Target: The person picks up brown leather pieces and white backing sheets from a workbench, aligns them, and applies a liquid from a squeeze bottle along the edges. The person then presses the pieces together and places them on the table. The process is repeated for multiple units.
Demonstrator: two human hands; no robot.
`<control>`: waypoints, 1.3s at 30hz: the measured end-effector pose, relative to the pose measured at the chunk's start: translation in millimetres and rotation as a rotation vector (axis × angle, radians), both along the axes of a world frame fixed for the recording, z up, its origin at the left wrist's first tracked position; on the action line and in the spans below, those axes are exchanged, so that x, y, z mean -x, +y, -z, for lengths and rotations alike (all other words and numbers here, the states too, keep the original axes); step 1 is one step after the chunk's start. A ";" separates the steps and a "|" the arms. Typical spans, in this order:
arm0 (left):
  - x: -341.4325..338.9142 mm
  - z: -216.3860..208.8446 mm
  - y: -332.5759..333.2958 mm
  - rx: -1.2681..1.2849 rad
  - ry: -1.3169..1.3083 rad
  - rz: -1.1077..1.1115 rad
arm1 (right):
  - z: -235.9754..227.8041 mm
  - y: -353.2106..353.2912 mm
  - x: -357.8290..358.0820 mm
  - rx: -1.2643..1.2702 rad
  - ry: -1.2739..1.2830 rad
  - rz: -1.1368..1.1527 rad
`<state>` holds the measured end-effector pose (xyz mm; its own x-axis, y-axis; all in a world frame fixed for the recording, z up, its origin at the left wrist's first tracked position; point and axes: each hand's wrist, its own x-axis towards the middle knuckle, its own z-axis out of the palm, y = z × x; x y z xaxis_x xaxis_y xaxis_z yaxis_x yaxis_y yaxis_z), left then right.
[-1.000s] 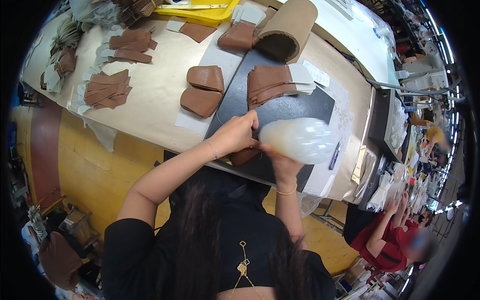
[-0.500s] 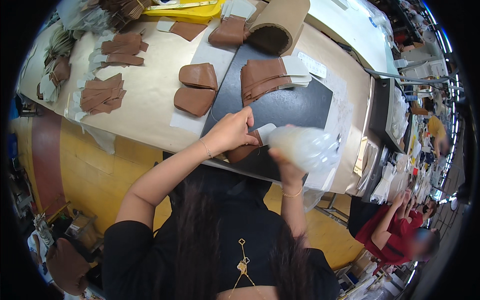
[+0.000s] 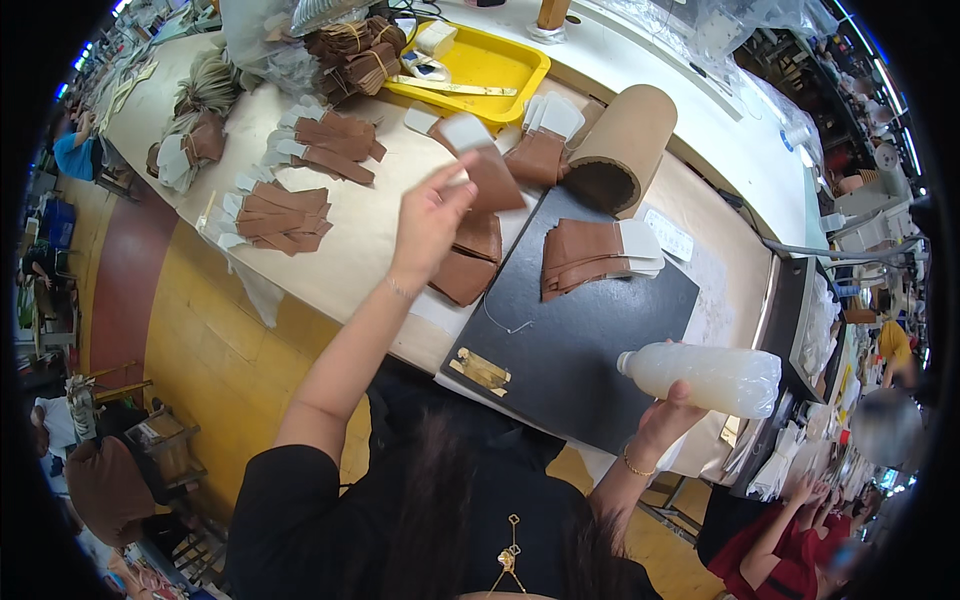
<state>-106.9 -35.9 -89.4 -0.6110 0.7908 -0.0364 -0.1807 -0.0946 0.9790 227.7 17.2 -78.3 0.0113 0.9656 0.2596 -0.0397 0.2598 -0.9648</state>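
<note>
My left hand is raised over the table, its fingers closed on a brown leather piece with a white end; motion blurs the piece. Beneath it lie two stacks of brown leather pieces, partly hidden by the hand. My right hand grips a translucent plastic bottle with a milky content. The bottle is tilted on its side, its neck toward the left, above the right part of a black board. Fanned leather pieces with white ends rest on that board.
Bundles of leather strips lie at the left. A yellow tray and a brown cardboard tube stand at the back. A patch of worn tape sits on the board's near corner. Another person in red works at the right.
My left hand has lifted the leather piece off the board and carried it up and left over the stacks. The bottle has moved right, away from the piece.
</note>
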 end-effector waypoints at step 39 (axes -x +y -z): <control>-98.7 -30.0 50.9 0.155 0.433 0.572 | -27.2 -18.9 -17.8 0.013 0.225 0.041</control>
<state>-8.2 14.9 -59.4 -0.0890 0.9958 -0.0231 0.2457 0.0445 0.9683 245.5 -1.7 -51.1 0.1070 0.9664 0.2337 -0.2438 0.2534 -0.9361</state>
